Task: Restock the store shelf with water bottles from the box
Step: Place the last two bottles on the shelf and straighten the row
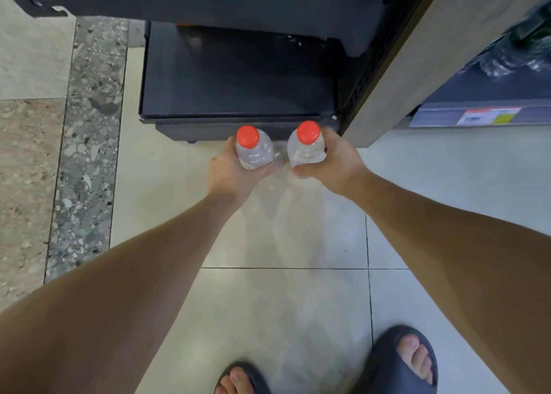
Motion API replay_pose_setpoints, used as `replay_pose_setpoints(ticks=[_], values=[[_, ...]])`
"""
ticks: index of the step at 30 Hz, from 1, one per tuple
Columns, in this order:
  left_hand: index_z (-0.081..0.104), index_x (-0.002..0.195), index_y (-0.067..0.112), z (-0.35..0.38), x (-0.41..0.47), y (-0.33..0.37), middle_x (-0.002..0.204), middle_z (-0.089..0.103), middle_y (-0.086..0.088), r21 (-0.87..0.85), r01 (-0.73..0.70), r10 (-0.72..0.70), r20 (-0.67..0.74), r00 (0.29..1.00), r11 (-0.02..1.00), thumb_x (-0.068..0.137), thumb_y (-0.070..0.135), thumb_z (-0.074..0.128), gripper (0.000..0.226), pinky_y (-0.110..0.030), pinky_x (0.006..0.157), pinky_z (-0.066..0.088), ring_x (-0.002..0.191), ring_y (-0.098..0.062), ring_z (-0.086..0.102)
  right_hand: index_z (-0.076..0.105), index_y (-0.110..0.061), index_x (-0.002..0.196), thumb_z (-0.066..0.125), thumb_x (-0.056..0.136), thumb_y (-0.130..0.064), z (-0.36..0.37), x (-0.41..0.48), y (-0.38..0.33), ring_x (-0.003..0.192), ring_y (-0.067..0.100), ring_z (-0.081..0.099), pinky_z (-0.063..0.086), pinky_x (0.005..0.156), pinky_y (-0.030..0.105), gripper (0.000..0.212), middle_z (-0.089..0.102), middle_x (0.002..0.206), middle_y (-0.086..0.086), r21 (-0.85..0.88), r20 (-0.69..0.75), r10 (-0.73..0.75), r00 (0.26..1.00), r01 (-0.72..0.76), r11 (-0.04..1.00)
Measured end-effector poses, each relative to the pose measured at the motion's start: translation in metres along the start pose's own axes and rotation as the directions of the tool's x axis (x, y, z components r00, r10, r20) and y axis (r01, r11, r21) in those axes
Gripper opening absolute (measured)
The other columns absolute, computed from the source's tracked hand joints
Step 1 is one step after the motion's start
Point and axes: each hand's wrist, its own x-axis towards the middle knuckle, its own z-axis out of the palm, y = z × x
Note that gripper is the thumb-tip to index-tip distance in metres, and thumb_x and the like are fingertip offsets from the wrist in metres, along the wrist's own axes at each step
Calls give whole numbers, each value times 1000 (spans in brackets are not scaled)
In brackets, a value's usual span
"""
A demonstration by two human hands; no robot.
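Water bottles, red-capped: the left bottle (255, 152) gripped by the left hand (231, 174), the right bottle (305, 150) gripped by the right hand (334, 164), both just before the dark bottom shelf (238, 83).

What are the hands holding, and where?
Left hand grips the left bottle round its body; right hand grips the right bottle the same way.

Both bare arms stretched out forward, hands side by side, just apart. The left hand (228, 173) is curled round the left bottle (256, 152), the right hand (337, 161) round the right bottle (305, 150), both held upright.
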Motion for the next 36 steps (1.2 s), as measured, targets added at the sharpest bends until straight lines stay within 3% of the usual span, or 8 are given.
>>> replay_pose_setpoints(ticks=[4, 9, 13, 15, 23, 26, 30, 36], values=[[60, 128, 29, -3, -8, 1, 112, 70, 16, 5, -28, 28, 5, 1000, 1000, 70, 48, 92, 69, -22, 78, 50, 99, -9, 68, 53, -19, 133, 88, 76, -24, -7, -7, -5, 109, 27, 64, 54, 98, 46, 66, 67, 121, 4, -25, 11, -3, 1000, 3, 1000], [61, 125, 33, -14, -49, 22, 105, 71, 21, -11, -40, 40, 19, 999, 999, 71, 46, 92, 64, -11, 69, 46, 93, 6, 66, 53, -22, 135, 88, 76, -25, -27, -49, -20, 109, 23, 64, 55, 95, 41, 69, 67, 121, 0, -4, 30, -18, 999, 18, 1000], [59, 123, 31, -39, -93, 55, 104, 68, 24, -46, -59, 60, 41, 997, 997, 76, 36, 92, 58, -4, 69, 44, 94, 11, 63, 56, -27, 120, 88, 77, -20, -61, -107, -51, 86, 0, 64, 51, 69, 10, 55, 66, 102, -13, 84, -6, -17, 1000, 18, 996], [58, 123, 31, -57, -119, 77, 106, 68, 24, -42, -76, 79, 69, 995, 996, 76, 34, 92, 58, -1, 71, 42, 94, 12, 62, 56, -32, 116, 88, 76, -19, -84, -141, -72, 83, -5, 63, 50, 67, 8, 53, 65, 98, -18, 110, -27, -23, 999, 26, 994], [61, 121, 25, -156, -224, 221, 110, 69, 13, -30, -166, 168, 117, 979, 986, 74, 35, 92, 57, -13, 77, 43, 96, -8, 65, 53, -30, 113, 87, 78, -17, -206, -281, -197, 70, -23, 57, 42, 61, 0, 51, 62, 94, -20, 82, -36, -77, 996, 80, 993], [59, 112, 29, -202, -260, 286, 100, 67, 19, -41, -216, 219, 125, 968, 976, 74, 29, 91, 50, -8, 73, 42, 89, 4, 63, 56, -30, 114, 87, 75, -24, -250, -329, -252, 81, -18, 60, 45, 66, 4, 50, 66, 98, -19, 51, -90, -107, 990, 111, 992], [61, 106, 35, -260, -308, 364, 98, 71, 21, -76, -290, 297, 123, 947, 954, 71, 29, 89, 45, -8, 74, 46, 91, 8, 66, 61, -28, 119, 87, 72, -33, -303, -392, -318, 100, 4, 66, 55, 89, 30, 53, 69, 105, -16, 31, -163, -147, 976, 154, 988], [60, 111, 37, -337, -380, 471, 100, 67, 26, -167, -418, 436, 89, 896, 893, 76, 24, 90, 48, 3, 71, 40, 89, 22, 61, 59, -30, 119, 86, 77, -26, -381, -493, -397, 101, 4, 68, 56, 95, 35, 50, 70, 109, -15, 47, -248, -196, 949, 214, 976]])
